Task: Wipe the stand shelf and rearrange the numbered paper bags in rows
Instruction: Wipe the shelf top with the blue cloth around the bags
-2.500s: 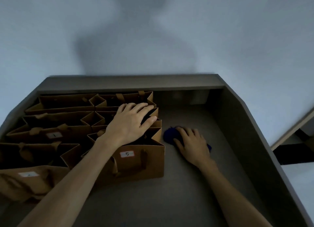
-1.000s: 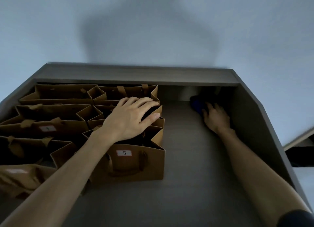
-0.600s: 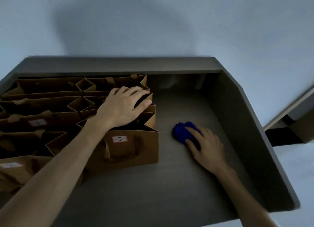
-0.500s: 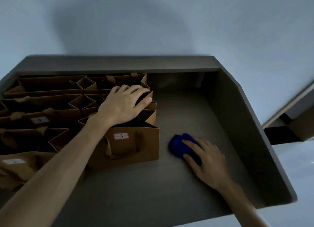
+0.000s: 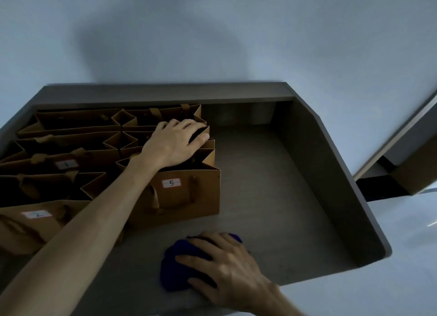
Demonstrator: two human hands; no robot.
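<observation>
Several brown paper bags stand packed in rows on the left half of the grey stand shelf [image 5: 272,188]. The front right bag, labelled 5 [image 5: 189,197], has my left hand [image 5: 175,143] lying flat across the open tops behind it, fingers spread. The bag labelled 2 [image 5: 35,223] is at the front left and the bag labelled 1 [image 5: 66,164] behind it. My right hand [image 5: 227,263] presses a dark blue cloth [image 5: 177,266] against the shelf near its front edge, in front of bag 5.
The shelf has a raised back wall [image 5: 165,93] and a slanted right side wall [image 5: 331,173]. A pale wall rises behind it. To the right, a brown cabinet corner [image 5: 411,164] stands over a pale floor.
My right hand has dragged the blue cloth from the far back right corner toward the front edge and leftward. My left hand has stayed on the bag tops.
</observation>
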